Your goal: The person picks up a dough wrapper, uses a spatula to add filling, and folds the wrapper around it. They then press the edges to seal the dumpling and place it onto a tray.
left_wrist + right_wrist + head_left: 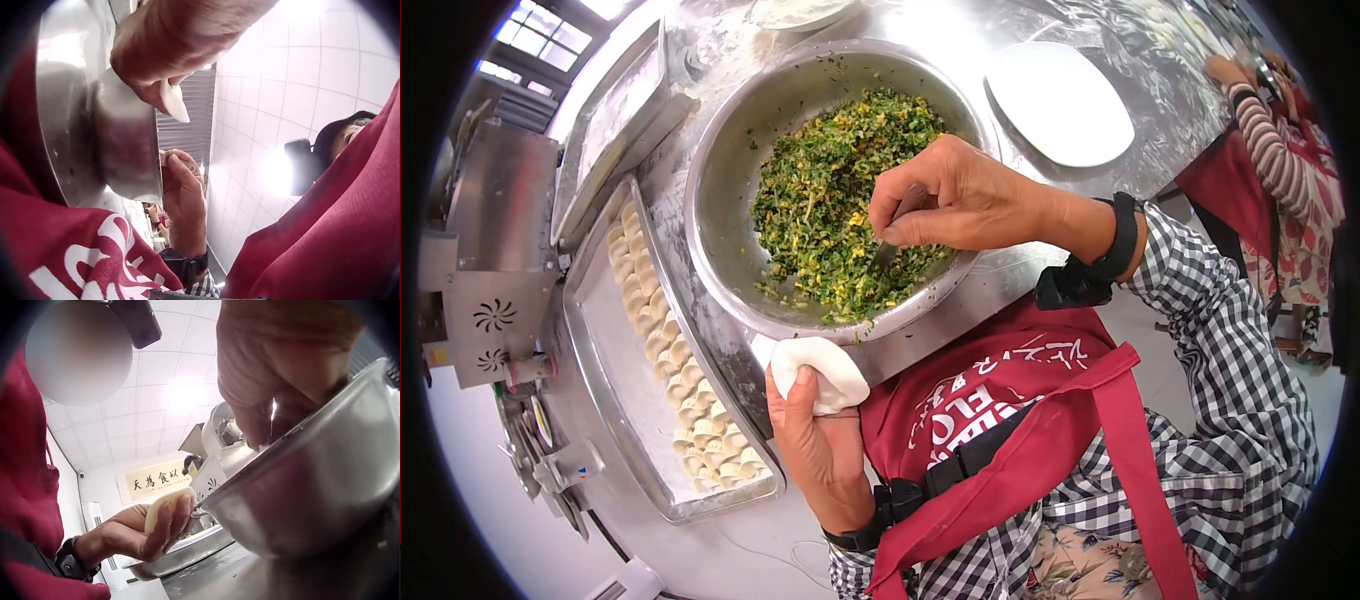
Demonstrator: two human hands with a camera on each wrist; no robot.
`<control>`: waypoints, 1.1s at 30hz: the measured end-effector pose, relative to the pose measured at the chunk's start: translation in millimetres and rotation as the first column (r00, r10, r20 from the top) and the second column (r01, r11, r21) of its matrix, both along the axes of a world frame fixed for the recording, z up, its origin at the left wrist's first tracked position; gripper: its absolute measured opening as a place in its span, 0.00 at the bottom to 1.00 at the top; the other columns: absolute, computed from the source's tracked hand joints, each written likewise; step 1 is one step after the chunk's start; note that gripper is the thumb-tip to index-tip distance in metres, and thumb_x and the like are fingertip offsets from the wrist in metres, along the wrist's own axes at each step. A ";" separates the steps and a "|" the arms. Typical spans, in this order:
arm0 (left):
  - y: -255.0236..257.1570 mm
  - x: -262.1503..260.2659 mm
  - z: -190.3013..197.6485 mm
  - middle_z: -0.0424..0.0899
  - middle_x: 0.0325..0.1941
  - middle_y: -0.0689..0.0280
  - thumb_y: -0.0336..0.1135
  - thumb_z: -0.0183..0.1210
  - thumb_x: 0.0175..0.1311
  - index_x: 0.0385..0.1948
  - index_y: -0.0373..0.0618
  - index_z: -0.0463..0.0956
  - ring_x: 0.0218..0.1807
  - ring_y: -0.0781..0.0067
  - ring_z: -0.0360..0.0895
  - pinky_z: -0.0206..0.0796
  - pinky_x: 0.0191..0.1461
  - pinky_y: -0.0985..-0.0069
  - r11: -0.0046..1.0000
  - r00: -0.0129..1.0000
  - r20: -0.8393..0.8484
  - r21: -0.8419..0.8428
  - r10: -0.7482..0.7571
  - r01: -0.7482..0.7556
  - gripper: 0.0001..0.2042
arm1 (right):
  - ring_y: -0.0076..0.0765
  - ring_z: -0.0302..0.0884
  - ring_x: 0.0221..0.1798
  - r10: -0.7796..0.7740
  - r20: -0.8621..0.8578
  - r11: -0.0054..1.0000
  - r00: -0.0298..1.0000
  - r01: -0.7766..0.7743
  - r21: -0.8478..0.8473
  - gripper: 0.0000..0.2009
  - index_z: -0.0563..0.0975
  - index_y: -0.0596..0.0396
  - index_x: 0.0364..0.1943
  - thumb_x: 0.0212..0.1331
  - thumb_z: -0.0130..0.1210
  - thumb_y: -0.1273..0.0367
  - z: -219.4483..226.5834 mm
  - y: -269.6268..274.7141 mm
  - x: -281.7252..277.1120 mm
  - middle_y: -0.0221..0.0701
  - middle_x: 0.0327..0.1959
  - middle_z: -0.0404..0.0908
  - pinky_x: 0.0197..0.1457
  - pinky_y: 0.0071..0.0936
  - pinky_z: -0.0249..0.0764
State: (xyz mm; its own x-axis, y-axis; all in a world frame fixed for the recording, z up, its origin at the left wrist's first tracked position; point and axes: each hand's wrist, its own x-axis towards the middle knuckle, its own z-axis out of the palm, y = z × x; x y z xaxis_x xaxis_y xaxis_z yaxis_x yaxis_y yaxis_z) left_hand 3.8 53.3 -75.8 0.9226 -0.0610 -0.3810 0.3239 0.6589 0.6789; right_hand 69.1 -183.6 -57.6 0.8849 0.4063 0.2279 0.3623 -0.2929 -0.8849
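In the head view my left hand (825, 455) holds a round white dough wrapper (828, 378) beside the near rim of a large steel bowl (715, 240). The thumb lies over the wrapper's face; the right wrist view shows fingers curled against its other side. Chopped green and yellow filling (830, 180) fills the bowl's bottom. Over its right part, my right hand (970, 195) grips the handle of a metal utensil (910, 203), whose lower end is hidden in the filling. The bowl wall hides the filling in both wrist views.
Left of the bowl, a metal tray (615, 420) carries rows of folded dumplings (690, 400). Another tray (605, 130) stands behind it, near a steel machine (495, 290). A white plate (1060, 105) lies right of the bowl. Another person (1280, 170) stands at the far right.
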 end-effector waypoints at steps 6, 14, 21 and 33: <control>0.9 -2.1 1.5 0.75 0.47 0.59 0.28 0.53 0.59 0.50 0.40 0.65 0.50 0.64 0.74 0.68 0.52 0.63 0.999 0.999 -0.034 -0.033 0.030 -0.031 0.17 | 0.18 0.74 0.21 0.000 -0.337 0.985 0.942 0.058 0.163 0.05 0.76 0.61 0.27 0.48 0.56 0.73 7.3 2.1 6.7 0.29 0.20 0.78 0.25 0.15 0.70; 14.1 -3.1 -5.5 0.72 0.55 0.59 0.33 0.46 0.65 0.53 0.38 0.65 0.58 0.62 0.68 0.58 0.62 0.59 0.964 0.999 -0.021 -0.265 -0.039 0.032 0.16 | 0.24 0.79 0.26 0.087 -0.587 0.925 0.805 0.155 0.348 0.06 0.75 0.61 0.31 0.51 0.56 0.72 -3.6 2.8 23.7 0.34 0.26 0.79 0.29 0.16 0.76; 8.4 -1.7 4.4 0.73 0.52 0.58 0.38 0.45 0.66 0.52 0.39 0.64 0.53 0.60 0.71 0.65 0.54 0.61 0.988 0.997 -0.076 -0.154 0.007 -0.019 0.17 | 0.28 0.81 0.27 0.107 -0.644 0.884 0.758 0.224 0.411 0.07 0.74 0.61 0.33 0.51 0.58 0.72 -1.2 3.8 25.0 0.35 0.28 0.79 0.27 0.17 0.78; 3.7 5.3 22.6 0.69 0.57 0.57 0.37 0.42 0.67 0.55 0.38 0.62 0.58 0.60 0.67 0.61 0.59 0.59 0.983 0.998 -0.043 -0.181 -0.053 0.045 0.19 | 0.32 0.81 0.26 0.064 -0.536 0.803 0.841 0.276 0.528 0.08 0.74 0.61 0.33 0.51 0.58 0.73 20.4 -5.6 19.0 0.37 0.30 0.79 0.28 0.20 0.79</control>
